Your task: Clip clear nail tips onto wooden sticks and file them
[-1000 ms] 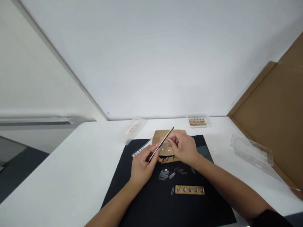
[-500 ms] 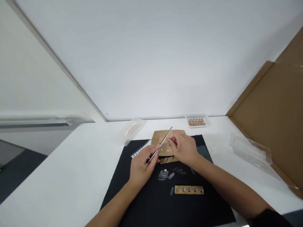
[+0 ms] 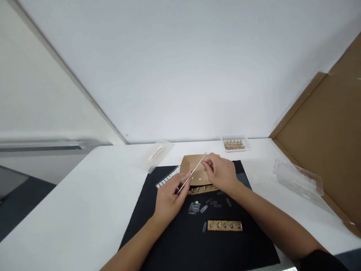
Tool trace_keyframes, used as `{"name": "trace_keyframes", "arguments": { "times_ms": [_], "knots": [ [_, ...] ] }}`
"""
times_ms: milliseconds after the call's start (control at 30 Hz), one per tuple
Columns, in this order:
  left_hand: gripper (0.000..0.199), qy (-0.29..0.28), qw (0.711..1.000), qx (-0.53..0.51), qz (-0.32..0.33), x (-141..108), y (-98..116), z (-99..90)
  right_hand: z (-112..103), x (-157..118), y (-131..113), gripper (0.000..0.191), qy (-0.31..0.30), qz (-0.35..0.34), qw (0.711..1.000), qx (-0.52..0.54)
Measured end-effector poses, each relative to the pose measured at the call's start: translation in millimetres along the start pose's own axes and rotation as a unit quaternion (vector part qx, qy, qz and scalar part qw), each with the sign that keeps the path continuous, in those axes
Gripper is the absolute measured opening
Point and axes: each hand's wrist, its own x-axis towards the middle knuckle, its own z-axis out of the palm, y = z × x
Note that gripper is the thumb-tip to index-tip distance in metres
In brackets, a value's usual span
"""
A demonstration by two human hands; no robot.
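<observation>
My left hand (image 3: 170, 196) is closed around the lower part of a thin, pale strip (image 3: 198, 164), seen nearly edge-on and slanting up to the right. Close to the strip's upper end, my right hand (image 3: 221, 174) has thumb and forefinger pinched together; whatever they hold is too small to make out. Under both hands lies an open brown paper tray (image 3: 186, 161) with small white dots on it. Several clear false nail tips (image 3: 195, 207) are scattered on the black mat (image 3: 175, 241). A tan strip with metal studs (image 3: 225, 226) lies nearer me; another studded strip (image 3: 201, 189) is partly hidden.
A sheet of white oval stickers (image 3: 168, 177) lies left of the tray. Behind it is a translucent lettered case (image 3: 158, 153). A white box of studded strips (image 3: 235, 145) stands at the back. Rightward are a clear plastic box (image 3: 300, 182) and a cardboard wall (image 3: 321, 139).
The pale strip has turned slightly, with less of its dark side showing. My right hand has shifted a little right and still pinches near the strip's end.
</observation>
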Motion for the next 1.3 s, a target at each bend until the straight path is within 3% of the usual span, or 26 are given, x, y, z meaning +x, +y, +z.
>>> {"name": "trace_keyframes", "arguments": {
  "times_ms": [300, 433, 533, 633, 700, 800, 933, 1300],
  "knots": [
    [0.023, -0.005, 1.000, 0.002, -0.008, 0.5, 1.2, 1.1, 3.3, -1.8, -2.3, 0.008, -0.027, -0.020, 0.999, 0.013],
    [0.024, 0.003, 1.000, 0.012, -0.001, 0.2, -0.2, 1.1, -5.5, 3.3, 0.0, 0.004, -0.037, -0.007, 0.999, 0.036],
    [0.023, 0.023, 0.999, 0.025, -0.007, -0.5, -1.0, 1.6, -21.9, 7.5, 6.0, 0.005, -0.147, -0.058, 0.983, 0.093],
    [0.023, 0.038, 0.998, 0.036, -0.021, -0.7, -0.3, 1.7, -36.8, 8.5, 14.7, 0.023, -0.305, -0.108, 0.931, 0.168],
    [0.022, 0.042, 0.998, 0.042, -0.028, -0.5, 0.9, 1.6, -42.5, 8.8, 21.5, 0.031, -0.351, -0.098, 0.907, 0.213],
    [0.022, 0.043, 0.997, 0.047, -0.031, -0.5, 2.1, 1.5, -47.5, 10.9, 29.8, 0.031, -0.355, -0.062, 0.902, 0.239],
    [0.021, 0.045, 0.997, 0.050, -0.027, -1.4, 0.7, 1.8, -54.9, 15.7, 34.0, 0.034, -0.382, -0.021, 0.903, 0.197],
    [0.018, 0.044, 0.997, 0.059, 0.000, -2.7, -4.6, 3.2, -49.1, 16.4, 35.3, 0.032, -0.415, -0.011, 0.899, 0.137]
  ]
}}
